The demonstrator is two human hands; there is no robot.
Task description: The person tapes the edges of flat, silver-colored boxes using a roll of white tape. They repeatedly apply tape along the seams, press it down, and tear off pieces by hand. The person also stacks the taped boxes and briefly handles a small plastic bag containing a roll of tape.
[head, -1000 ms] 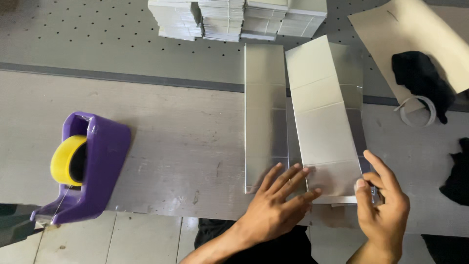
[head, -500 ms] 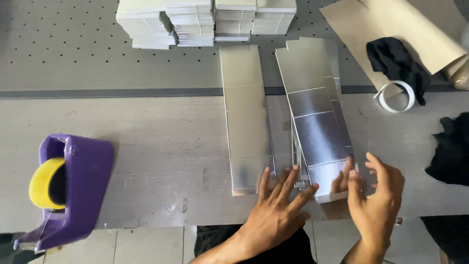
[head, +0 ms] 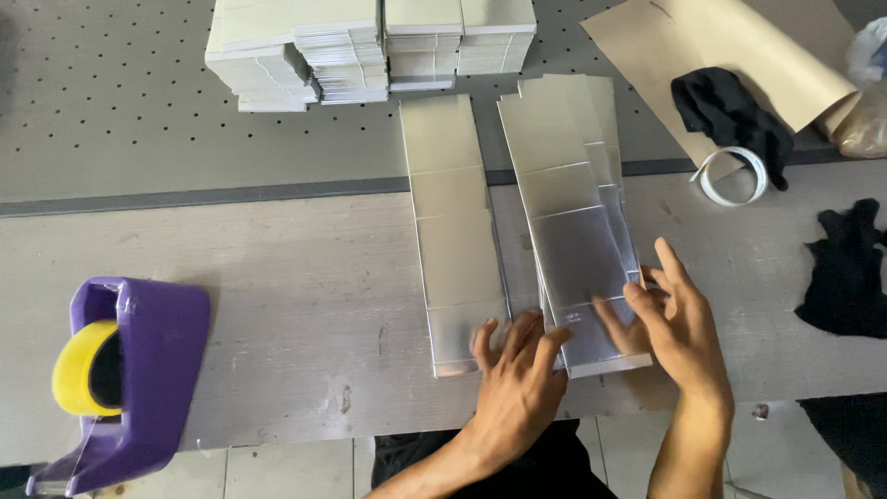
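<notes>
I'd slid my left hand (head: 517,379) onto the flat silver sheet (head: 455,231), fingers spread, gripping nothing; right hand (head: 679,323), fingers loosely open, tilted the creased silver sheet (head: 573,222) more upright.

**Grey workbench, loaded**

Worn grey bench top (head: 277,277) at the near side, perforated panel (head: 111,111) behind. Lying on it: purple tape dispenser (head: 129,379), two long silver folded cartons (head: 453,231), stacked flat cartons (head: 370,42), brown paper sheet (head: 730,46), black cloths (head: 730,111), tape ring (head: 735,176).
</notes>
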